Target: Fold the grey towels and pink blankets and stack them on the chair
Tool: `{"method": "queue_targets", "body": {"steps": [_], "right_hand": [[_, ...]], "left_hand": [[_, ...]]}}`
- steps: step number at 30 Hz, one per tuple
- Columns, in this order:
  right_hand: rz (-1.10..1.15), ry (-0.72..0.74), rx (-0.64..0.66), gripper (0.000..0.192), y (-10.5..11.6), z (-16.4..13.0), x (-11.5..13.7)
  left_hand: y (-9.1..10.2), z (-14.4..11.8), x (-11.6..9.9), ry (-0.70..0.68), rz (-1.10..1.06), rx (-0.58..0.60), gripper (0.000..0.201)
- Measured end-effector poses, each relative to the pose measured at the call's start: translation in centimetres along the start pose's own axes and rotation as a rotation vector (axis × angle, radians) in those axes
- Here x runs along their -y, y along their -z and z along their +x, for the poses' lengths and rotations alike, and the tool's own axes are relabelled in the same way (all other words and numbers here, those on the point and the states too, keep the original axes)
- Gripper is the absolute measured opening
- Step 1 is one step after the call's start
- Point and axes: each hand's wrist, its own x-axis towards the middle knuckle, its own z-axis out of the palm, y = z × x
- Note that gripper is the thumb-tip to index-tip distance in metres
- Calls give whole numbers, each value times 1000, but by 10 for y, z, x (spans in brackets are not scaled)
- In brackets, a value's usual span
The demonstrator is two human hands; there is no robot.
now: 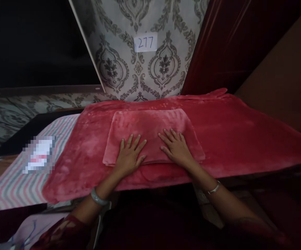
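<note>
A folded pink plush cloth (150,121) lies flat, roughly rectangular, on a larger red plush blanket (225,135) spread over the surface. My left hand (130,154) rests on the near left part of the folded cloth, fingers spread. On its near right part lies my right hand (175,147), palm down with the fingers apart. Neither hand grips anything. What the cloth is exactly, beyond a folded piece of plush fabric, cannot be told.
A striped cloth (17,184) sticks out at the left, with a blurred white label (40,156) on it. Behind stand a dark screen (41,45), patterned wallpaper with a paper marked 277 (145,42), and a dark red panel (218,45).
</note>
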Motion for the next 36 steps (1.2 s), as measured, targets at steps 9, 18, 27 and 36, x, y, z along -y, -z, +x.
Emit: {"method": "queue_targets", "body": {"steps": [9,18,27,36], "right_hand": [[185,-24,-37,50,8,0,-4],[393,-424,-385,64,-2,-47,-73],[608,-614,-236,71,-4,-52,-86],[939,-409,-416,85,11,-49,-81]], "left_hand": [[11,3,15,8,-63,20,57],[18,-39,79,401,-438,-201,62],[46,-45,71,1007,-1030,-221,80],[46,-42,62,997,-1177,-407,72]]}}
